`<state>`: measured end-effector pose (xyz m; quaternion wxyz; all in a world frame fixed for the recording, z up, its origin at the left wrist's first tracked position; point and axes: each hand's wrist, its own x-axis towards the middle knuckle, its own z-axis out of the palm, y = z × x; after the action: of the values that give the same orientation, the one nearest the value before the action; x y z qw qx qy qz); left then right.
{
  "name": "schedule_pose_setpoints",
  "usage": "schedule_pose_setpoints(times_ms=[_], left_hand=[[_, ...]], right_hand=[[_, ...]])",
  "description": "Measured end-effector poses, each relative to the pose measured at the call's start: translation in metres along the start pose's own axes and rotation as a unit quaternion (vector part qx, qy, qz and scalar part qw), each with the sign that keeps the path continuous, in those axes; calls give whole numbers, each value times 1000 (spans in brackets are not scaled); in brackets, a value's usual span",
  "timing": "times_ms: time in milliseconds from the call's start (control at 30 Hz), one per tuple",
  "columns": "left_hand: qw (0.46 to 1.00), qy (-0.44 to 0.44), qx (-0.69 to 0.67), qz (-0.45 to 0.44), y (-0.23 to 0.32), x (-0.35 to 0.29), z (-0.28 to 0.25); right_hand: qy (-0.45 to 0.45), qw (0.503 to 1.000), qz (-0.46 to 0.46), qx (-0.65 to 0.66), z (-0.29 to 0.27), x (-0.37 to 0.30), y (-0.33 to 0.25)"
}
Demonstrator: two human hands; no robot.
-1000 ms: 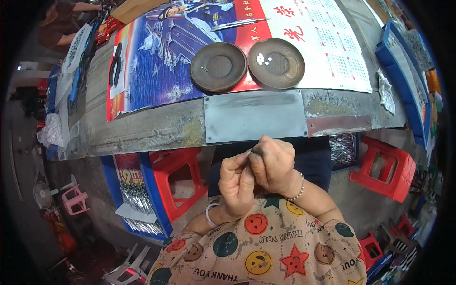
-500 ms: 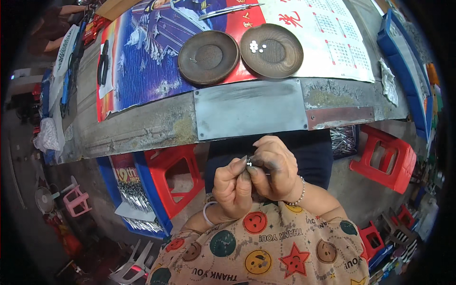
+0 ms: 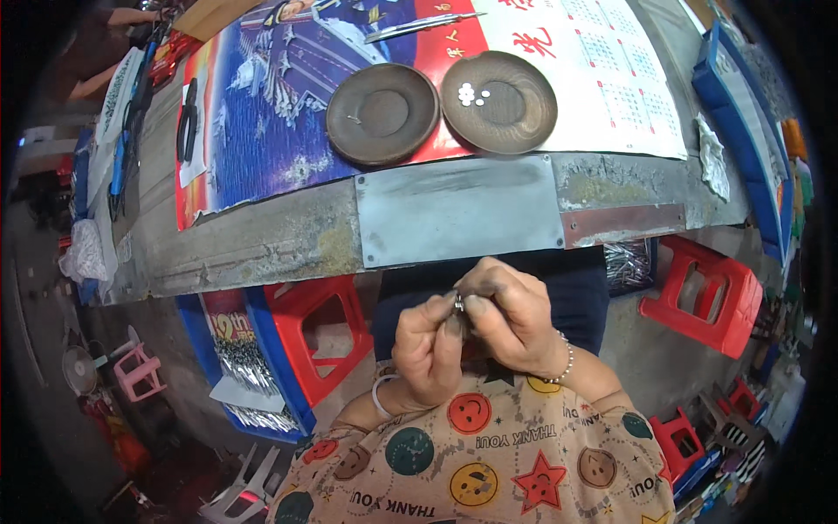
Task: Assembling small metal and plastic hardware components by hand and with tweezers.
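Observation:
My left hand (image 3: pixel 428 345) and my right hand (image 3: pixel 511 316) meet over my lap, just below the bench edge. The fingertips of both are pinched around a tiny shiny metal part (image 3: pixel 459 304); its exact kind is mostly hidden by the fingers. Beyond them, on the bench, sit two round brown dishes. In the left dish (image 3: pixel 384 113) lies a thin, small metal piece (image 3: pixel 353 119). Several small white discs (image 3: pixel 468 93) are gathered in the right dish (image 3: pixel 511 109). A grey metal plate (image 3: pixel 458 214) is fixed at the bench's front edge, directly ahead of my hands.
A slim silver pointed tool (image 3: pixel 424 26) and black-handled pliers (image 3: pixel 188 122) lie on the bench. Blue bins (image 3: pixel 301 406) with silver parts and red stools (image 3: pixel 711 297) stand beneath both sides. A blue tray (image 3: pixel 742 131) borders the right. Another person's arm (image 3: pixel 100 83) shows far left.
The whole bench sits slightly lower in view. My right fingers have shifted a little around the small metal part; both hands still pinch it.

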<state>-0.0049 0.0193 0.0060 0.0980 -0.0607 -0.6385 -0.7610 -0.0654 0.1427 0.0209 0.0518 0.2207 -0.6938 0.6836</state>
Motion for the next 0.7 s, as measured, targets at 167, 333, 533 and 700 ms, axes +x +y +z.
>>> schedule_pose_setpoints(times_ms=[167, 333, 533, 700], left_hand=[[1000, 4, -13, 13, 0, -1, -1], [1000, 4, 30, -4, -2, -5, -5], [999, 21, 32, -18, -7, -5, -5], [999, 30, 22, -1, -9, 2, -2]], right_hand=[[8, 991, -77, -112, 3, -3, 2], [36, 981, -117, -151, 13, -8, 11], [85, 972, -121, -181, 23, -7, 16], [98, 975, -88, -179, 25, -6, 11]])
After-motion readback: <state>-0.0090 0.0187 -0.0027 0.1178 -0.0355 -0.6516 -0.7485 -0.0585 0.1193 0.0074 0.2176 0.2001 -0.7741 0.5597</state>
